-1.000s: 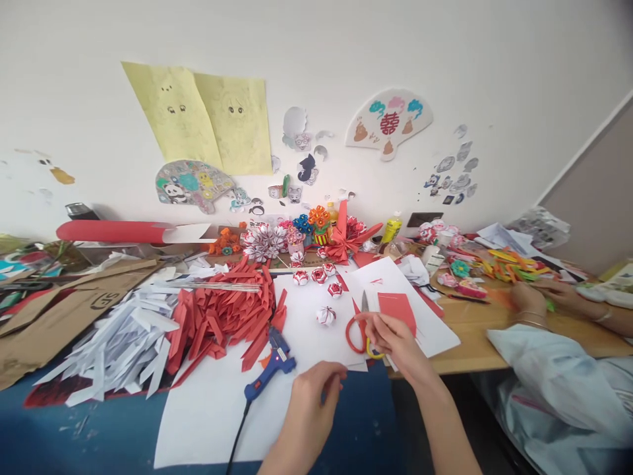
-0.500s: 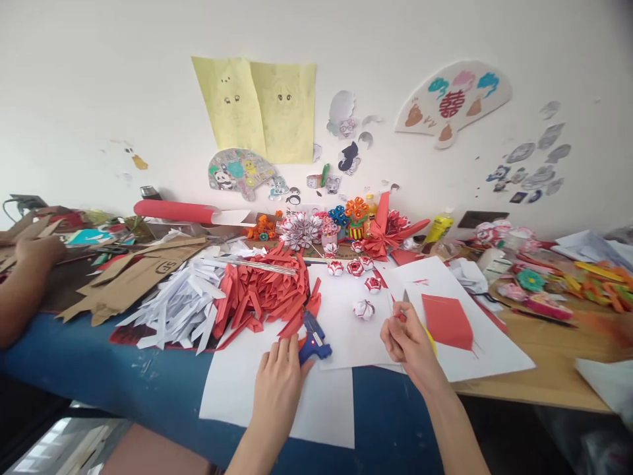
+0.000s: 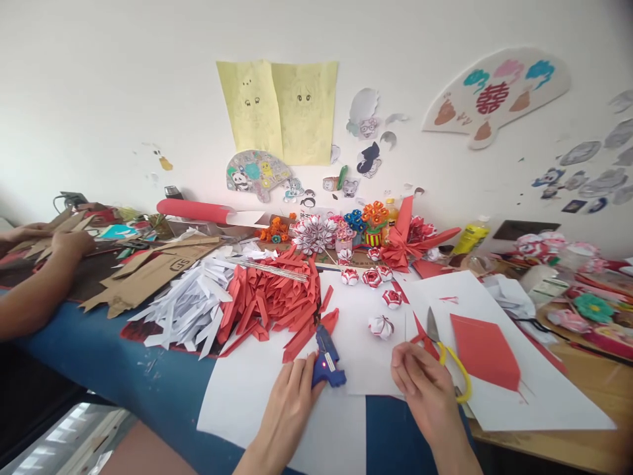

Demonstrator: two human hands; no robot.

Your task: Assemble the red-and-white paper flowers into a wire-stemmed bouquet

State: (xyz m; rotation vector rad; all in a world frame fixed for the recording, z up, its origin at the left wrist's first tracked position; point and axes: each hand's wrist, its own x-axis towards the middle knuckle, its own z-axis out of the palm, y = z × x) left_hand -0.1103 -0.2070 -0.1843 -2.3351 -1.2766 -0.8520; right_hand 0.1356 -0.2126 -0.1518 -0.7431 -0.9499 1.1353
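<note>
On the white sheet (image 3: 232, 396) the blue glue gun (image 3: 326, 359) lies with its long axis pointing away, grip end touching the loosely open, empty left hand (image 3: 289, 402); right hand (image 3: 428, 389) sits half curled at the handles of the smaller scissors (image 3: 440, 346), grip unclear.

Behind left hand (image 3: 291, 404), glue gun (image 3: 327, 361) grip

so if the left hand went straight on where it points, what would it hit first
The glue gun: fingertips of the left hand look right at its handle, contact unclear.
</note>
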